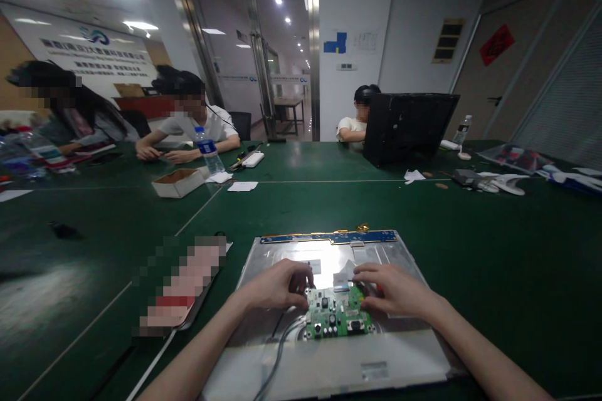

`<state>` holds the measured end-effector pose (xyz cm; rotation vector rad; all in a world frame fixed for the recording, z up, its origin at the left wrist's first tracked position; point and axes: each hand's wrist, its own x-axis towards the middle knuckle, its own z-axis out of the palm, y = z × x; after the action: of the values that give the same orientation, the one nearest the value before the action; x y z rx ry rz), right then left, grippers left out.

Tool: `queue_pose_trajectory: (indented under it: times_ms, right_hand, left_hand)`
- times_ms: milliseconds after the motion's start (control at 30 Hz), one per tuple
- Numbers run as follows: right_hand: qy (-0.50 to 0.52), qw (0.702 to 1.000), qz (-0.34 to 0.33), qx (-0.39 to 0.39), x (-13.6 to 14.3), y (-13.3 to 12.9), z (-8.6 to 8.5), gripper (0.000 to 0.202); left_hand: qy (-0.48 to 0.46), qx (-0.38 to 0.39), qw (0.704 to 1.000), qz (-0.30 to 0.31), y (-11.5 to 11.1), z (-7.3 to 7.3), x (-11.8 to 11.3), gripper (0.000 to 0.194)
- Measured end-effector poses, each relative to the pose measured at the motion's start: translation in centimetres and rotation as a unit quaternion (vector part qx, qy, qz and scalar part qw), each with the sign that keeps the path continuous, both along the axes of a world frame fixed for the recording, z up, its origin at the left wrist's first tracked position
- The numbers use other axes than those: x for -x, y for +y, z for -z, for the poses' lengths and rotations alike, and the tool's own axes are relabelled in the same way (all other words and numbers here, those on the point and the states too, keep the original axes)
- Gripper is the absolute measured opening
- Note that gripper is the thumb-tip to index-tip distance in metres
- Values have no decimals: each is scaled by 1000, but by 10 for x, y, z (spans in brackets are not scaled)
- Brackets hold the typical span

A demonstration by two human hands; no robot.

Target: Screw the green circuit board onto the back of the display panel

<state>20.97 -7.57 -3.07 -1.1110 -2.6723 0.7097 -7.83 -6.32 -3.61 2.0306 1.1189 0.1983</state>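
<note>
A green circuit board [336,313] lies on the metal back of a flat display panel [404,351]. My left hand [282,285] has its curled fingers and thumb at the board's upper left corner, closed on that edge. At the upper right edge, my right hand [388,289] rests with fingers and thumb around the board's side. A flat ribbon cable [342,281] runs from the board's top edge between the hands. Grey wires [281,351] leave the board's left side. A blue circuit strip [329,237] spans the panel's far edge.
A phone-like pink object [188,282] with a white cable lies left of the panel. Farther off are an open box [177,182], a water bottle [207,149] and a black monitor casing [409,128]. Several people sit along the table's far side.
</note>
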Motion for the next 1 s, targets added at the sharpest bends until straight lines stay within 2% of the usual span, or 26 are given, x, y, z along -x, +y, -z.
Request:
queue_pose_trajectory:
  times_ms: [267, 500, 800, 1000]
  right_hand:
    - [8, 1000, 6, -7, -1, 0, -1, 39]
    - [36, 999, 13, -23, -1, 2, 7, 33]
    - [95, 990, 52, -87, -13, 14, 8, 30]
    - [118, 985, 71, -107, -17, 17, 11, 27]
  left_hand:
    - [2, -9, 1000, 8, 0, -1, -2, 23]
    - [-5, -56, 998, -14, 2, 3, 2, 18]
    - [31, -170, 979, -111, 12, 9, 5, 12]
    - [61, -228, 966, -104, 11, 8, 4, 11]
